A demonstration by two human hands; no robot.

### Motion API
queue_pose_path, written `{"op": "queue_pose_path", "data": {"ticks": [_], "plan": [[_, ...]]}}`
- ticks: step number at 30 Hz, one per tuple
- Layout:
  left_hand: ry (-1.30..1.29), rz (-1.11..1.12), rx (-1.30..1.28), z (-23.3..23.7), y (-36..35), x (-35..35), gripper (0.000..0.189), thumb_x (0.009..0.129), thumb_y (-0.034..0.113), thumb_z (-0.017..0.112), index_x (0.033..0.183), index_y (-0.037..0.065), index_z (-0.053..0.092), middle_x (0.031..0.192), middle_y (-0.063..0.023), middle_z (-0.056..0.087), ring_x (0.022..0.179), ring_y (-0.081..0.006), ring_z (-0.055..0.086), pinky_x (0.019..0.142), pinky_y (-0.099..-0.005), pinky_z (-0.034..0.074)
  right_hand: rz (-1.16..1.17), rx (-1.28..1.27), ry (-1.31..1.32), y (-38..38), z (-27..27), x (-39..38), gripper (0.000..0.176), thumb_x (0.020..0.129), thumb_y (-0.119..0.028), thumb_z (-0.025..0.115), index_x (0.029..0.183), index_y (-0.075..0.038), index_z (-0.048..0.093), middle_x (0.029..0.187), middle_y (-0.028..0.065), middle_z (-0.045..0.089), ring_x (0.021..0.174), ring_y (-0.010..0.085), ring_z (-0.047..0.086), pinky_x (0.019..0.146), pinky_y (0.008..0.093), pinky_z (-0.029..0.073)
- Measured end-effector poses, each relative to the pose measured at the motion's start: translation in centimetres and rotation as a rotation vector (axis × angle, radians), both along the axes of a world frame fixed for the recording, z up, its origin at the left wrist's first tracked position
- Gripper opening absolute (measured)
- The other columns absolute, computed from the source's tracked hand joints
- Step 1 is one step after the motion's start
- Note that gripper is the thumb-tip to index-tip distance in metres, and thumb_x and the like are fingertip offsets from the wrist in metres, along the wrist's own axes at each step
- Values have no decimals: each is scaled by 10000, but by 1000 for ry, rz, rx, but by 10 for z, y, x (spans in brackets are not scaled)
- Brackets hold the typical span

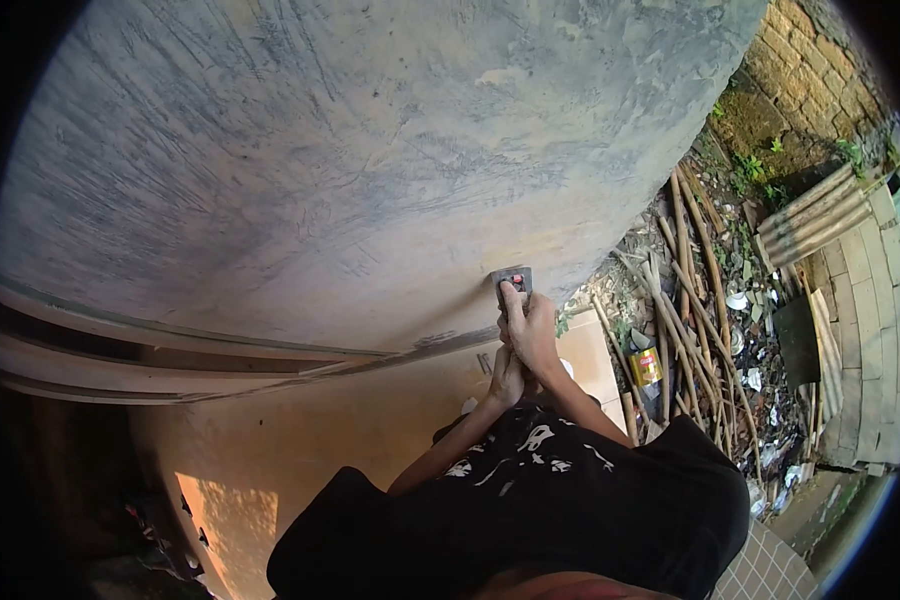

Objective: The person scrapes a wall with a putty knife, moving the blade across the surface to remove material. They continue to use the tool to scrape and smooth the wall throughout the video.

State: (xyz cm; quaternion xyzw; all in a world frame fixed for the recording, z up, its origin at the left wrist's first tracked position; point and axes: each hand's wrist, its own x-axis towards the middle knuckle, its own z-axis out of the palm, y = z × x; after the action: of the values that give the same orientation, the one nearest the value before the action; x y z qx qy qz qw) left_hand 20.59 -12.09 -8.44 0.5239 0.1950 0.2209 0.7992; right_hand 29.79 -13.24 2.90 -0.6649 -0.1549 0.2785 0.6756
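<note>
My right hand (pixel 537 325) is closed around a dark, flat block-shaped tool (pixel 514 274) with a small red part, which looks like a sanding block. The thumb lies along its top. The tool is against the lower part of a grey, streaky plastered wall (pixel 370 150). Just below, my left hand (pixel 508 376) is closed and pressed against the underside of my right hand. What its fingers grip is hidden.
A narrow recessed ledge (pixel 220 358) runs along the wall's foot at left. Below lies a tan floor (pixel 340 430). To the right are wooden poles (pixel 685 300), a yellow-and-red can (pixel 647 367), rubble, corrugated sheets (pixel 815 218) and a block wall (pixel 870 310).
</note>
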Motion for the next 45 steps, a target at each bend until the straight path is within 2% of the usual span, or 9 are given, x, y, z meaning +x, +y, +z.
{"op": "queue_pose_path", "data": {"ticks": [8,10,13,17,19,23,26,31,45], "plan": [[38,116,-71,16,-23,1,445,980,361,296,1148,-17,461,969,-78,574,865,-111,564,735,-262,477,37,8,52,-6,2,-1,437,909,-305,542,582,-24,469,448,7,447,376,66,418,344,241,301],[-3,129,-24,19,-15,11,391,963,395,346,991,32,487,525,56,420,368,-23,368,333,-183,276,49,16,12,-2,-1,4,433,909,-303,542,588,-21,473,450,3,444,382,66,417,351,242,305],[2,106,-20,31,-13,13,414,954,421,358,1001,29,483,526,58,421,373,-21,370,330,-179,268,49,24,14,-3,-1,4,428,909,-297,541,590,-20,479,450,1,444,386,64,410,355,248,300],[9,107,12,9,-10,6,421,955,422,355,986,23,485,526,52,433,376,-23,388,334,-183,281,33,29,26,0,-7,5,427,908,-288,545,585,-18,477,447,1,441,386,61,401,354,247,292],[157,-46,-94,2,-8,-4,448,972,361,339,1161,-26,462,1030,-84,553,940,-119,539,779,-270,454,58,8,44,-1,2,5,414,912,-288,539,597,-30,463,450,-3,428,383,62,393,353,241,296],[21,67,-55,16,-19,3,448,969,361,347,1174,-22,456,1057,-92,549,966,-133,536,809,-285,448,55,14,7,-3,22,6,401,914,-285,536,606,-44,448,456,-12,415,379,60,374,351,233,288],[-59,268,62,28,-12,17,427,963,382,362,1077,-7,494,697,9,543,511,-42,491,432,-178,376,-21,43,10,3,5,3,438,899,-286,559,571,-6,487,440,3,438,389,61,400,356,246,295],[-30,55,43,22,1,7,412,966,345,376,1119,-22,484,932,-55,571,818,-89,558,683,-231,457,22,56,117,1,9,3,434,893,-296,567,583,2,516,445,7,449,393,60,411,363,237,307],[-108,-9,-47,31,2,2,437,963,322,394,1195,-46,437,1071,-85,540,970,-130,535,785,-274,460,-21,9,-7,2,23,3,434,885,-296,578,579,7,524,453,25,468,410,71,438,375,253,331]]}}
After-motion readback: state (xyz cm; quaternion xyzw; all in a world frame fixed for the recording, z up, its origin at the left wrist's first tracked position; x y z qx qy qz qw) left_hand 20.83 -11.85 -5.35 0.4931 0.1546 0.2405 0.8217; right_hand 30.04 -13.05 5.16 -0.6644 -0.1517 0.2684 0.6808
